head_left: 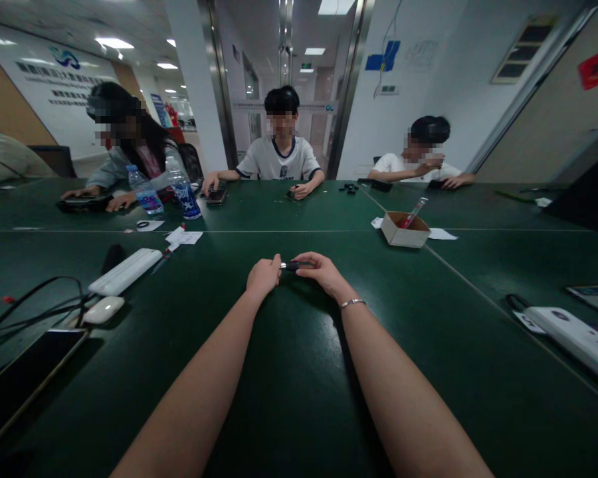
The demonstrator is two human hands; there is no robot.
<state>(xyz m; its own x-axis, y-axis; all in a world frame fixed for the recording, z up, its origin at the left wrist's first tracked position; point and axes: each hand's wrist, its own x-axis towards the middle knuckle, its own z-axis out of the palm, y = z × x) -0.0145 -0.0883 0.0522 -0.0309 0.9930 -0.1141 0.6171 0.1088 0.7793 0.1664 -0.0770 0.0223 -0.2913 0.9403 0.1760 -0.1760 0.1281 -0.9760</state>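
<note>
Both my forearms stretch out over the dark green table. My left hand is curled, its fingertips pinching the silver end of a small black object. My right hand is closed over the other end of that same small black object, holding it just above the table between the two hands. A thin metal bracelet circles my right wrist. What the small object is, I cannot make out.
A white power strip, a white mouse, cables and a dark tablet lie at left. A small cardboard box sits ahead right, a white device far right. Three people sit across; two water bottles stand near them.
</note>
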